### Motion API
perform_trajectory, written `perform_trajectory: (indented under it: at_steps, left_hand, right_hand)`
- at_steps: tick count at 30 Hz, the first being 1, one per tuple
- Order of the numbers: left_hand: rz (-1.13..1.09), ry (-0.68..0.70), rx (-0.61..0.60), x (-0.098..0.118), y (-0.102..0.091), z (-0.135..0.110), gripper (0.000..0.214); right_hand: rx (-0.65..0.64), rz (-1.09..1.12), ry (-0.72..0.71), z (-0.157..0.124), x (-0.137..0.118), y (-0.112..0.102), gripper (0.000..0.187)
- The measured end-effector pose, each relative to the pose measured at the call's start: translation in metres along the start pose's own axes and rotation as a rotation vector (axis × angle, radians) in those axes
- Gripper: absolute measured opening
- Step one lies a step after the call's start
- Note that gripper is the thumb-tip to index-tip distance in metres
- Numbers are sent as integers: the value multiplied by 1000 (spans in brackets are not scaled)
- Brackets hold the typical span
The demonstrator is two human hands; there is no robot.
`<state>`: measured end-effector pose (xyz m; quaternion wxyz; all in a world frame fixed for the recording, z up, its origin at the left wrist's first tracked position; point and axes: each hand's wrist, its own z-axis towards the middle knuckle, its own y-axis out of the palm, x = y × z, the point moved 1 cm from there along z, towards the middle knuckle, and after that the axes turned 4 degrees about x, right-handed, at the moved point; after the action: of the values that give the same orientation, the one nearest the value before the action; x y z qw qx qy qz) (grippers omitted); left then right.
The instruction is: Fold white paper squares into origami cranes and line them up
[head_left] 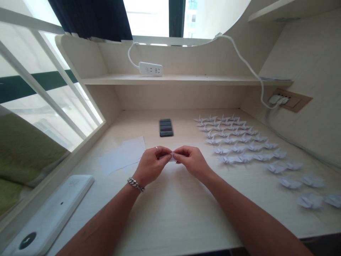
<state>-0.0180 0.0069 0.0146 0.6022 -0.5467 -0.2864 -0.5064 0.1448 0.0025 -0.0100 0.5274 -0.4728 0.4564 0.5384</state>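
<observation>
Both of my hands meet over the middle of the desk, pinching a small folded piece of white paper (173, 156). My left hand (153, 161), with a ring and a chain bracelet, grips its left side between thumb and fingers. On the other side my right hand (194, 160) pinches it the same way. Much of the paper is hidden behind the fingertips. Flat white paper sheets (121, 156) lie just left of my left hand. To the right, several folded white paper cranes (247, 147) stand in rows.
Beyond my hands lies a small dark box (166, 128), its top blurred. A long white device (53, 213) rests at the left edge. A power strip (150, 69) sits on the shelf (186, 81). Its white cable hangs at the right near a wall socket (290, 100).
</observation>
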Motion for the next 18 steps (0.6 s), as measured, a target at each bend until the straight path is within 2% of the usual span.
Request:
perform_trajectory:
  at_steps: [11,18]
  left_hand:
    - [-79,-48,-43,1,-2,0,13]
    - [-174,-102,-38,5,-3,0,8]
  right_hand:
    - [-52,-19,-12,-1,-5,-2,13]
    - [-54,46,2,-2,-6,-2,13]
